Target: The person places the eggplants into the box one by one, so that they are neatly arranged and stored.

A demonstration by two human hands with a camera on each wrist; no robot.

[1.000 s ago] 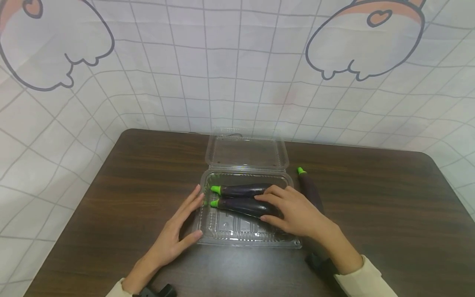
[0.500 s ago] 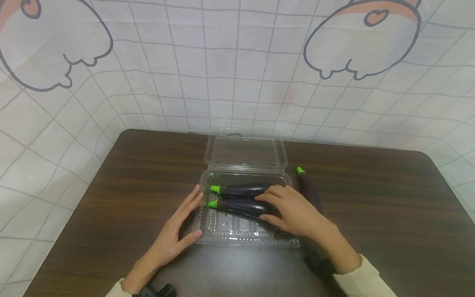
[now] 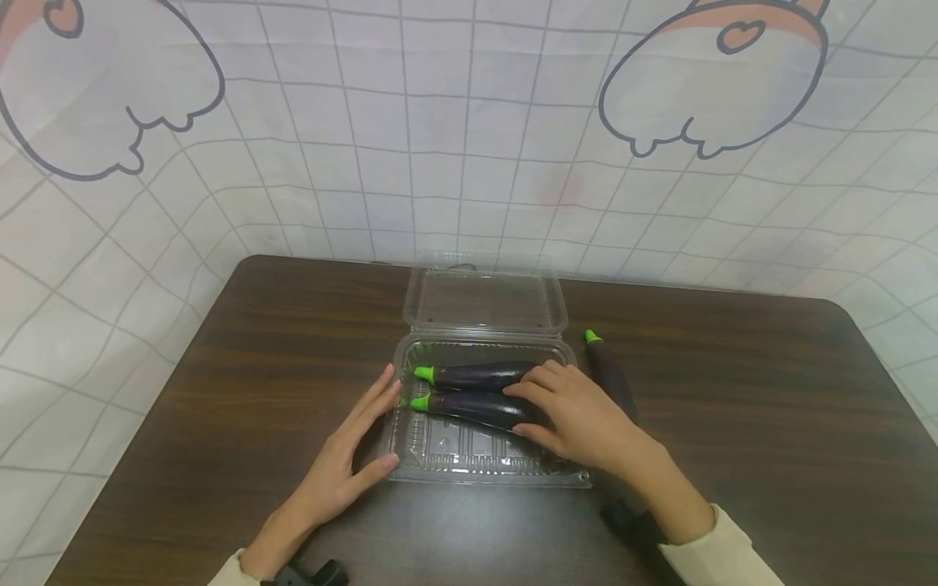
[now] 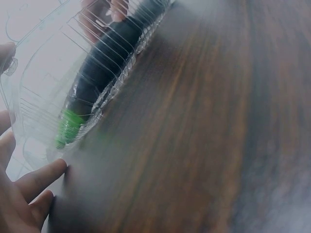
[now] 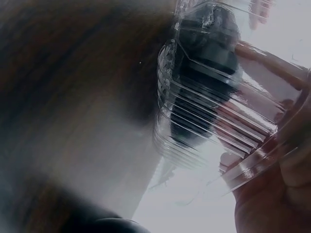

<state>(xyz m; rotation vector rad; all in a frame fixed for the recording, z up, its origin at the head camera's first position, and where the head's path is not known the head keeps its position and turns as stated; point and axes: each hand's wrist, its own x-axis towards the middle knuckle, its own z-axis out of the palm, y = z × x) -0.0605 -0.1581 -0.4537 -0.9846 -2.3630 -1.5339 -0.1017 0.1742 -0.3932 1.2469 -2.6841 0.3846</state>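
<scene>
Two dark purple eggplants with bright green stems lie side by side in a clear plastic clamshell container (image 3: 491,480): a back eggplant (image 3: 479,375) and a front eggplant (image 3: 476,408). My right hand (image 3: 579,415) reaches over the container's right side and grips the thick end of the front eggplant, thumb on its near side. Its fingers hide the ends of both eggplants. Spread along the container's left wall, my left hand (image 3: 344,464) touches the rim with extended fingers. In the right wrist view, the eggplant (image 5: 199,102) and fingers show through the ribbed wall.
A third eggplant (image 3: 610,374) lies on the table just right of the container, partly behind my right hand. The container's lid (image 3: 486,301) is folded back toward the wall. A grid-patterned cloth (image 3: 476,122) hangs behind the dark wooden table (image 3: 293,342).
</scene>
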